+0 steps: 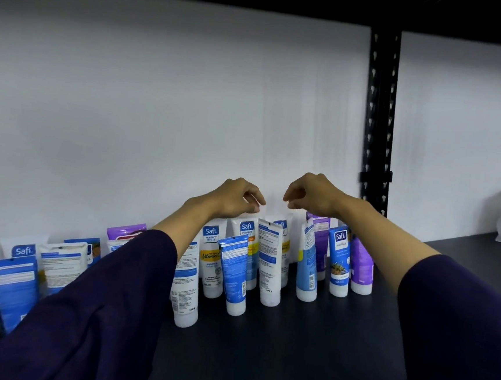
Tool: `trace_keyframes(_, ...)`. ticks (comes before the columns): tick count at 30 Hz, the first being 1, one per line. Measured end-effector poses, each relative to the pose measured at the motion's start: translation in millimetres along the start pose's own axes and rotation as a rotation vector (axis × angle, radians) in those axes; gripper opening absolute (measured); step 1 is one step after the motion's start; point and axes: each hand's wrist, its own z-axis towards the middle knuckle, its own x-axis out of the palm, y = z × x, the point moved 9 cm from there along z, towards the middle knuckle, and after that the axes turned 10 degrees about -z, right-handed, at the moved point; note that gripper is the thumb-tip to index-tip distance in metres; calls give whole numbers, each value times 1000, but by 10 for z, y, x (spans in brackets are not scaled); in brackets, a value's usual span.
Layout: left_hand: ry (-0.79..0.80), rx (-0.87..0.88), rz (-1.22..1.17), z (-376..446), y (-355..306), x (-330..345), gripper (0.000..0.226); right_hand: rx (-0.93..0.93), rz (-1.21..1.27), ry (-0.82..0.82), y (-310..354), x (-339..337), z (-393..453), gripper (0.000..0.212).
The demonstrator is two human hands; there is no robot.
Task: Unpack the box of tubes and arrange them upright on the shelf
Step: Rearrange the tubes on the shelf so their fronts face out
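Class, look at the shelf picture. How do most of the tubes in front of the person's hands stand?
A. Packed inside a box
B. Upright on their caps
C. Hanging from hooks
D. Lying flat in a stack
B: the tubes stand upright on the dark shelf, white caps down and crimped ends up, below the left hand and right hand.
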Motion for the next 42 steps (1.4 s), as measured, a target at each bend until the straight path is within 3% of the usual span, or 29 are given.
trace_keyframes(5, -24, 91, -52, 137, -352, 101, 18, 68, 9, -68, -336, -305, -130, 17)
trace_keyframes(15, 22, 107, -42, 618, -736, 690, 25, 152, -98, -28, -917, -366, -307, 17)
trace_keyframes(23, 194, 27, -8, 856, -741, 972, 33, 193, -127, 111, -1173, -146, -229, 14)
trace_keyframes(27, 238, 74, 38, 895, -764, 972, 22, 223, -128, 48, -1245, -93, -186, 3)
trace_keyframes(32, 188, 98, 19, 900, -705, 915, 18, 245, -36, -26, -1319, -65, -189, 5)
trace_keyframes(35, 47, 103, -8, 898, -717, 814, 22, 208, 63, -49, -1323, -133, -216, 7)
trace_keyframes(38, -22, 64, -44, 883, -738, 781, 20, 110, 106, 33, -1297, -160, -248, 31)
trace_keyframes(42, 7, -67, -29, 920, -676, 842, 37, 101, 96, 234, -1270, -76, -293, 25)
